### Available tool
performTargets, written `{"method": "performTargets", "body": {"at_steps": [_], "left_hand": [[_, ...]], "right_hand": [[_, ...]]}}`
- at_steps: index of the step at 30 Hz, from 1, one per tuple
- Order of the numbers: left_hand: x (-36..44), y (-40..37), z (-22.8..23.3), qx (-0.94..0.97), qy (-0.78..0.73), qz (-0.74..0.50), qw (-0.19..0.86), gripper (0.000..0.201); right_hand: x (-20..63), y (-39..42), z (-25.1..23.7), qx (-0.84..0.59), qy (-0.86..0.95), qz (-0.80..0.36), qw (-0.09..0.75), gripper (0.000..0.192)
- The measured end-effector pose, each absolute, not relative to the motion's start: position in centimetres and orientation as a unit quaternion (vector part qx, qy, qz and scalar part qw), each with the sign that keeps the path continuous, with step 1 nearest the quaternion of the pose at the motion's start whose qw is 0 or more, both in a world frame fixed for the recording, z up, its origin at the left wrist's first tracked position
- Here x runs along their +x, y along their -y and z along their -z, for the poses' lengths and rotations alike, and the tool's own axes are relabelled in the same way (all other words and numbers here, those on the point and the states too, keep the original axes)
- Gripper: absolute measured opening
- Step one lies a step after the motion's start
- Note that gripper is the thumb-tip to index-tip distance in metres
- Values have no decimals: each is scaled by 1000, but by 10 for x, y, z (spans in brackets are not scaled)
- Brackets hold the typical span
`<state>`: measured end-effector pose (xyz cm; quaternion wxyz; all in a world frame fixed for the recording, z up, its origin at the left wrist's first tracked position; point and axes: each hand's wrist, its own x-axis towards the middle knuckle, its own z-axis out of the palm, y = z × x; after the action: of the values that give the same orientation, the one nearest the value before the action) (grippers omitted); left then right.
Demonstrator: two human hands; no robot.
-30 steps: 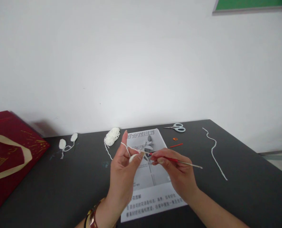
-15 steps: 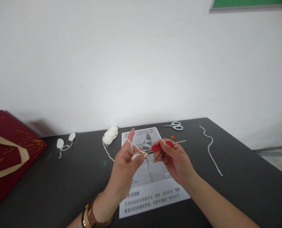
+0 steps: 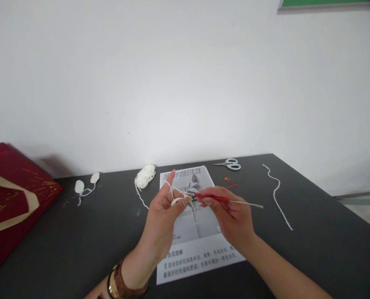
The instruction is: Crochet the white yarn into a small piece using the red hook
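One crochet hook (image 3: 225,200) in right hand (image 3: 231,216), tip toward left hand (image 3: 163,216) (yarn-wrapped).

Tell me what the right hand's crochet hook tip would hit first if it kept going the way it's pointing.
The right hand aims the crochet hook leftward, so it would probably first meet the small white crochet piece pinched in the left hand; depth is hard to judge.

Bright, even, soft light; faint shadows, slight blur, wide-angle bending toward the edges.
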<state>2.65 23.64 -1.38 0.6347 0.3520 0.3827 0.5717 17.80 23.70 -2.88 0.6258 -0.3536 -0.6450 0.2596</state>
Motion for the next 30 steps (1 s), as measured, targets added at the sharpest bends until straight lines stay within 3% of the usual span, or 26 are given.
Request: {"method": "performTargets", "body": {"at_steps": [4, 7, 10, 13, 17, 22, 30], "left_hand": [[27, -241, 16, 309, -362, -563, 676, 76], [24, -242, 16, 289, -343, -543, 710, 68], [20, -242, 11, 292, -330, -523, 729, 60], [14, -242, 4, 307, -336, -522, 722, 62], [7, -242, -4, 339, -361, -482, 722, 67], [6, -238, -7, 375, -396, -448, 709, 70], [10, -233, -9, 401, -414, -414, 705, 68]], "right_hand": [[184, -237, 39, -248, 815, 25, 523, 32], [187, -237, 44, -218, 843, 90, 484, 37], [184, -238, 43, -244, 786, -34, 567, 34], [177, -241, 39, -293, 636, -315, 640, 21], [172, -245, 36, -267, 412, -605, 627, 12], [174, -247, 34, -254, 311, -695, 596, 18], [179, -249, 28, -253, 320, -685, 604, 23]]}}
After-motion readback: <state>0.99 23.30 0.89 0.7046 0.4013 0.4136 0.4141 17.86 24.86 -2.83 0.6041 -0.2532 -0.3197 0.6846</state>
